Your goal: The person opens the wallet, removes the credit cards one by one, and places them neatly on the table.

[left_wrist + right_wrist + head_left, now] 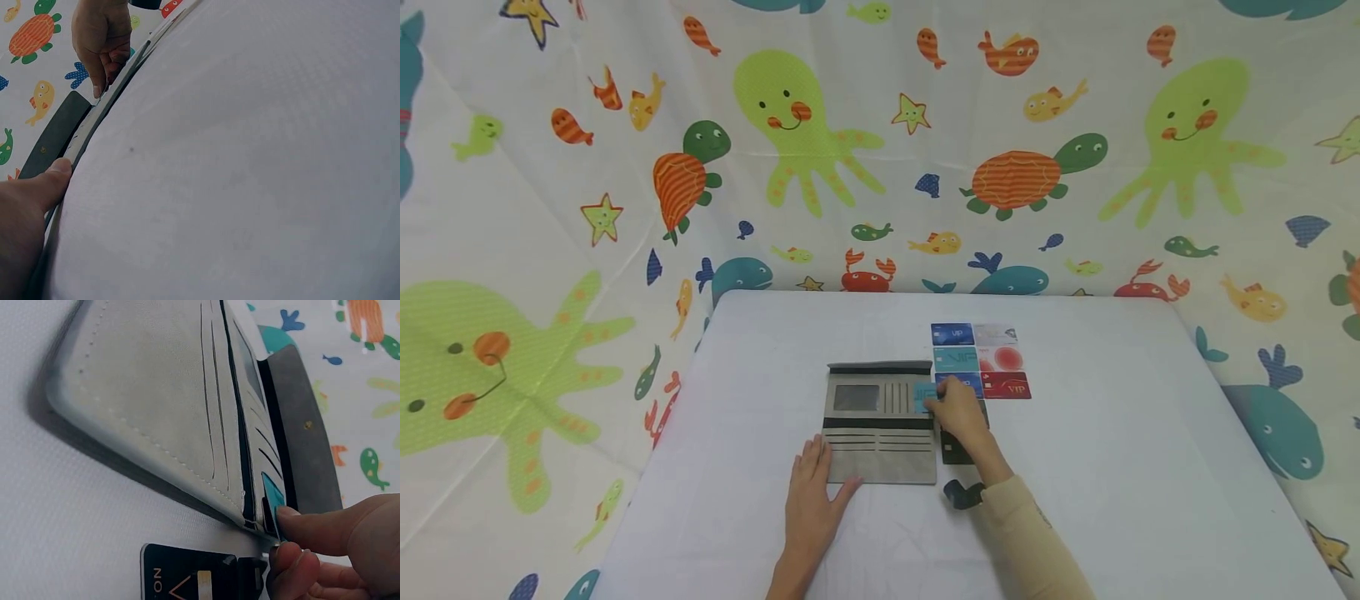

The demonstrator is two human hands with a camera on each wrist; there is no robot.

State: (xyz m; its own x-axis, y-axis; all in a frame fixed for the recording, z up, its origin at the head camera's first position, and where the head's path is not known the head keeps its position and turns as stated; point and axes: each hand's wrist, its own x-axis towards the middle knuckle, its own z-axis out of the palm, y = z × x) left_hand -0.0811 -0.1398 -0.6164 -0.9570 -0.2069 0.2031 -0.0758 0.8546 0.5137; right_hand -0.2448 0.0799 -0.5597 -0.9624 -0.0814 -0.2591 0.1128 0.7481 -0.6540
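A grey wallet [880,468] lies unfolded on the white table, showing card slots and a clear window. My left hand [812,496] rests at its lower left edge with the fingers extended; in the left wrist view the thumb of that left hand [37,194] touches the wallet's edge. A teal card [923,395] sits partly in a slot on the wallet's upper right. My right hand [962,414] pinches this card at its right edge. In the right wrist view the teal card [272,489] stands at the slot, its lower part hidden.
Right of the wallet lie a blue VIP card [952,334], a pale card [996,334], a teal card [956,359], a white-and-red card [1002,359] and a red card [1007,385]. Black cards [956,452] lie partly under the right hand. A patterned cloth [880,167] hangs behind.
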